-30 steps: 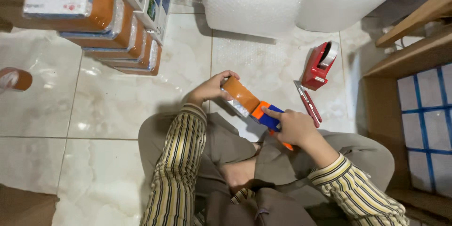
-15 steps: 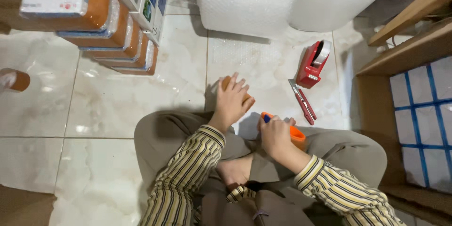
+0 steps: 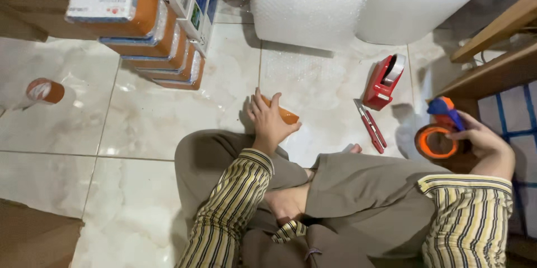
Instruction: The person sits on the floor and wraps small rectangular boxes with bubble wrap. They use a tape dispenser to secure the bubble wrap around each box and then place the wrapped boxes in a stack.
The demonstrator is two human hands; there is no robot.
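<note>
two hands apart: left hand point(image 3: 268, 122) flat, pressing orange parcel point(image 3: 282, 116) on floor left of red tape dispenser point(image 3: 383, 82); right hand point(image 3: 481, 142) clamped on orange tape gun point(image 3: 439, 136), right of dispenser. keep parcel pinned firm.

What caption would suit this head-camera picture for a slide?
Seated on a tiled floor, left hand presses a brown-taped parcel; right hand lifts an orange tape dispenser.
</note>
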